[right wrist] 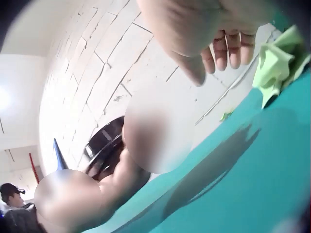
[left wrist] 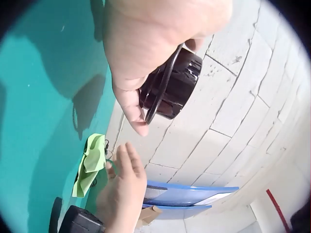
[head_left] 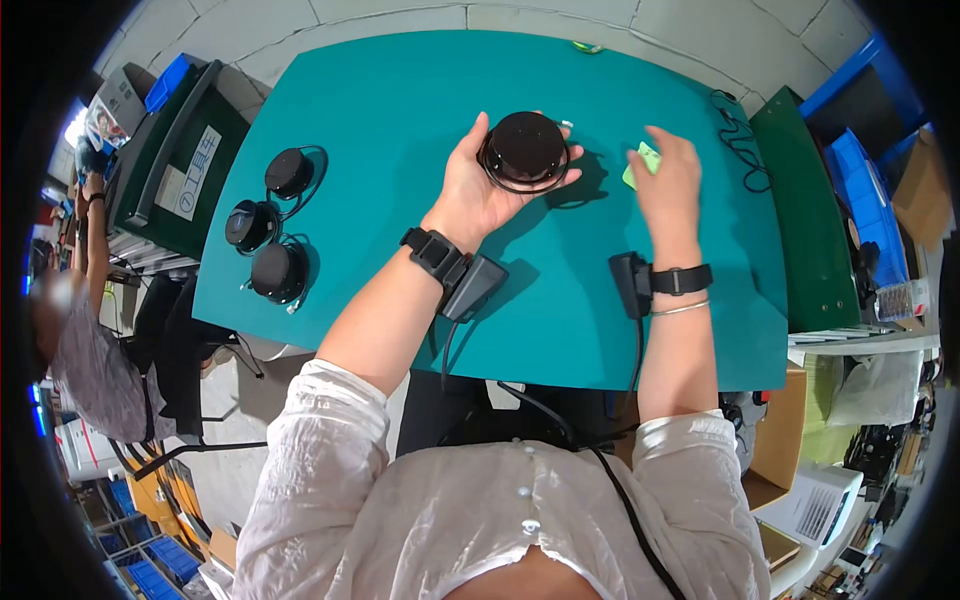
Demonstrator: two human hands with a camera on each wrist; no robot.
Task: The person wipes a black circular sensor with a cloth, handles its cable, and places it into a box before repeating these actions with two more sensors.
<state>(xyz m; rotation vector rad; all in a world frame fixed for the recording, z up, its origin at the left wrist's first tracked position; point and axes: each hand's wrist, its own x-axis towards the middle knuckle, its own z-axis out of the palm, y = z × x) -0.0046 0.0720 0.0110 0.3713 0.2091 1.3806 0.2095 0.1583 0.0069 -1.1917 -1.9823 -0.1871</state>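
Note:
My left hand (head_left: 478,190) is palm up over the table and holds a black round device (head_left: 527,146) with a cable looped around its base. The thumb stands at one side of it and the fingertips show at the other. In the left wrist view, the glossy side of the device and its thin black cable face the wall. My right hand (head_left: 668,190) is near a crumpled light green cloth (head_left: 645,163), which it partly covers in the head view. Its fingers (right wrist: 220,53) are loosely bent with nothing between them, and the cloth lies beside them in the right wrist view.
Several similar black devices with cables, one of them a round device (head_left: 278,272), stand at the left of the green table (head_left: 400,100). A loose black cable (head_left: 745,150) lies at the right edge. Green cabinets flank the table, and another person (head_left: 90,350) is at the far left.

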